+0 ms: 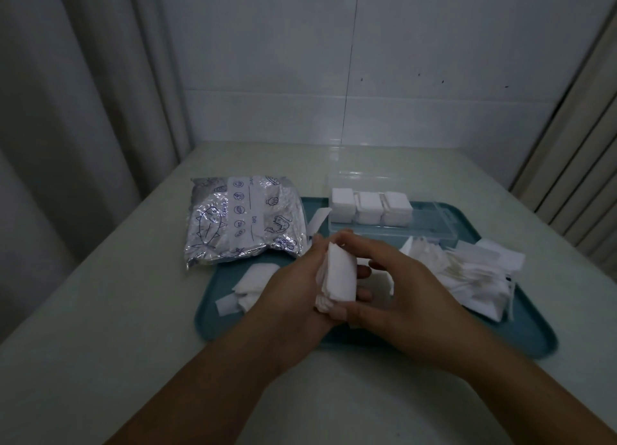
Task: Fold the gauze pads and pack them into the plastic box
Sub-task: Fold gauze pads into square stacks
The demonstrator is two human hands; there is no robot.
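Note:
A stack of white gauze pads (339, 279) stands between my two hands above the teal tray (531, 331). My left hand (293, 291) cups the stack from the left. My right hand (397, 287) pinches it from the right, thumb at the bottom and fingers over the top. The clear plastic box (430, 225) lies open at the tray's back, with three stacks of folded gauze (370, 207) in its left part and its right part bare. Loose unfolded gauze (474, 274) is heaped on the tray's right side.
A silver printed foil bag (240, 217) lies at the tray's back left, partly on the table. A few gauze pieces and paper strips (250, 286) lie on the tray's left. Curtains hang on both sides; a white wall stands behind the table.

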